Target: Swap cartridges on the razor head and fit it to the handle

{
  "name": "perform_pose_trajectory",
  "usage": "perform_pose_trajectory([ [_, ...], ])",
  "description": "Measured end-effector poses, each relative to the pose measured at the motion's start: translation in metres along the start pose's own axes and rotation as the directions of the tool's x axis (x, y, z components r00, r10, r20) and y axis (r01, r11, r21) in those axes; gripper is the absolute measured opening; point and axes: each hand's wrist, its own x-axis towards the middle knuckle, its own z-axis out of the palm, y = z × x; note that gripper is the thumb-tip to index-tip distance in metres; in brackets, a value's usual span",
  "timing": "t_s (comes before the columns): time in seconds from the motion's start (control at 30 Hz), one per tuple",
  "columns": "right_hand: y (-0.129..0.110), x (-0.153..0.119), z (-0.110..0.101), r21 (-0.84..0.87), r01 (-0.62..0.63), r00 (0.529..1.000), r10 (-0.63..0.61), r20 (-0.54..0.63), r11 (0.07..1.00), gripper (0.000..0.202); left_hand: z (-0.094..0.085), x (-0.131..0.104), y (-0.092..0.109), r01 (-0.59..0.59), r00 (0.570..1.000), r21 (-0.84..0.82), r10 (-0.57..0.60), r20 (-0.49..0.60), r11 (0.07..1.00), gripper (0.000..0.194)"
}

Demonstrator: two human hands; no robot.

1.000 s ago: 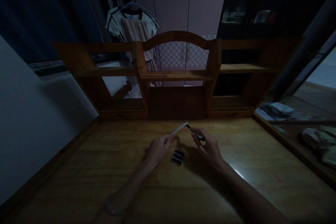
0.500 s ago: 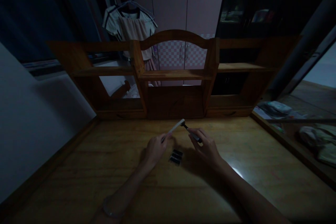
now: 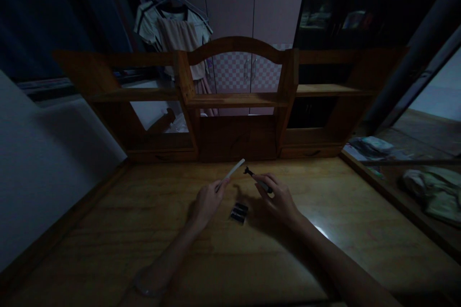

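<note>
My left hand (image 3: 208,202) is closed around the lower end of a slim white stick (image 3: 235,169), which slants up and to the right. Between the fingertips of my right hand (image 3: 278,197) is a slim dark-and-grey razor handle (image 3: 249,172); its small forked black head points up and left. A narrow gap separates that head from the stick's tip. Below and between both hands, a small clear pack with black pieces (image 3: 239,212) lies flat on the wooden desk (image 3: 173,259). Dim light hides the finer details.
A wooden shelf unit (image 3: 237,100) stands along the desk's back edge. The white wall (image 3: 54,153) borders the left side. Past the raised right edge lie a pale green cloth item (image 3: 437,196) and other articles. Clothes (image 3: 176,33) hang behind the shelf.
The stick's tip and the razor handle's head, touching before, are now apart. My left hand has shifted slightly left with the stick. The whole view has also moved a little.
</note>
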Motion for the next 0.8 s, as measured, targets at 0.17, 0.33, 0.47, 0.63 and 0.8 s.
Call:
perform_pose_trajectory([
  [0.17,-0.0030,-0.0001,-0.0001,0.022,-0.011,0.999,0.012,-0.031,1.000,0.026,-0.0006,-0.0005,-0.0005,-0.059,0.997,-0.033,0.061,0.042,0.998,0.048],
  [0.33,-0.0026,0.0007,-0.0010,0.019,-0.018,0.999,0.019,-0.051,1.000,0.028,0.0008,0.0009,-0.0028,-0.025,1.000,-0.023,0.025,0.018,0.999,0.050],
  [0.47,-0.0031,0.0011,-0.0037,0.009,-0.024,0.998,0.024,-0.059,1.000,0.029,0.0040,0.0004,-0.0049,-0.116,0.987,-0.105,0.126,0.102,0.988,0.052],
  [0.63,-0.0050,0.0015,-0.0056,0.000,-0.021,0.998,0.021,-0.052,1.000,0.029,0.0035,0.0026,-0.0094,-0.064,0.997,-0.059,0.066,0.035,0.996,0.053],
  [0.8,-0.0052,0.0014,-0.0045,0.000,-0.005,0.999,0.005,-0.044,1.000,0.029,0.0020,0.0026,-0.0066,-0.110,0.993,-0.097,0.115,0.039,0.989,0.052],
])
